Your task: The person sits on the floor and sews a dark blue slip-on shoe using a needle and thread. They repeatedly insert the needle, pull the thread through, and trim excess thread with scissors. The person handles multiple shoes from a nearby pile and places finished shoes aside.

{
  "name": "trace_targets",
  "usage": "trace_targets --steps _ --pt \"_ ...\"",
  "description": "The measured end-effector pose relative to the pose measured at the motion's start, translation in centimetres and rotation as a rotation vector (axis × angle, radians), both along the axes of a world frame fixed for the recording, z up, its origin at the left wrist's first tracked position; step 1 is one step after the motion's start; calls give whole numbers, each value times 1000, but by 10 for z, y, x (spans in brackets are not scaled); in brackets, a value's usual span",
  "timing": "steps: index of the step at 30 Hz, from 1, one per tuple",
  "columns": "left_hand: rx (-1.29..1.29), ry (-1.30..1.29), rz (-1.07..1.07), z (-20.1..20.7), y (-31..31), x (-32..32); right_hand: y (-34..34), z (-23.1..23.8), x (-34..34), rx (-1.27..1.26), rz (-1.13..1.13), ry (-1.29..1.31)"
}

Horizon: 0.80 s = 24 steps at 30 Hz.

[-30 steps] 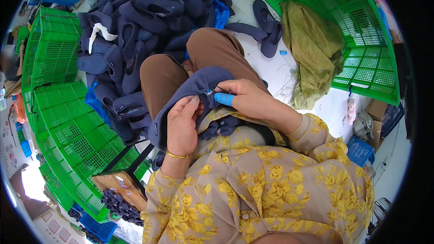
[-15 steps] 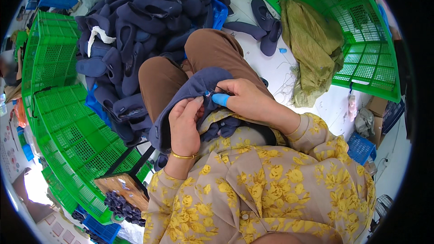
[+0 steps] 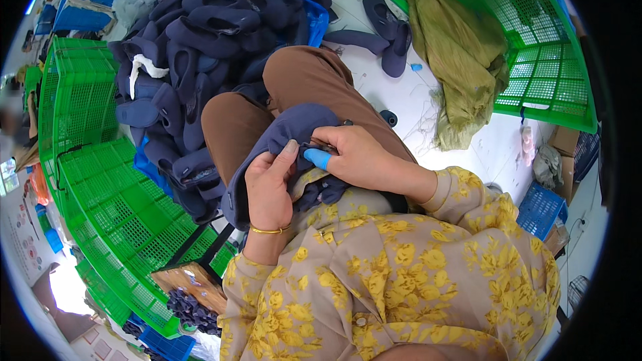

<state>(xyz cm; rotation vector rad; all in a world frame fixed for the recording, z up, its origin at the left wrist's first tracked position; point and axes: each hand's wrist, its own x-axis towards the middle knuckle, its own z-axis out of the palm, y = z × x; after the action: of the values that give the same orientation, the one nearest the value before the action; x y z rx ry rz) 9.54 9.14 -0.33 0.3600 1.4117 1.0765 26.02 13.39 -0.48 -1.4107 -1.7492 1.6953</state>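
A navy blue fabric shoe lies across my lap, its rounded end toward my knees. My left hand pinches the edge of its opening between thumb and fingers. Close beside it, my right hand is closed at the same edge, with blue tape around the thumb. Something small and dark shows between the right fingers; its kind is hidden. Below the hands, bunched dark blue pieces rest in my lap.
A large heap of navy shoes lies ahead on the left. Green plastic crates stand on the left, and another green crate is at the far right, beside an olive sack. Loose shoes lie on the white floor.
Both hands remain at the shoe's edge and have drawn slightly closer together. The small blue-and-white spot between them no longer shows. The whole view has shifted slightly.
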Motion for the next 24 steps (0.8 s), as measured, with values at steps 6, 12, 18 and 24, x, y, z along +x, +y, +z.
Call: trace_targets --steps 6,12,18,24 --pt "-28 -37 -22 0 -1 -4 -4 -3 -1 43 -26 21" --pt "-9 -65 -16 -3 -3 -5 -3 -1 0 46 -16 18" --pt "40 -121 -71 0 -2 -7 -11 -13 2 209 34 41" --pt "74 -213 -123 2 -3 -10 -12 -8 17 11 -101 216"
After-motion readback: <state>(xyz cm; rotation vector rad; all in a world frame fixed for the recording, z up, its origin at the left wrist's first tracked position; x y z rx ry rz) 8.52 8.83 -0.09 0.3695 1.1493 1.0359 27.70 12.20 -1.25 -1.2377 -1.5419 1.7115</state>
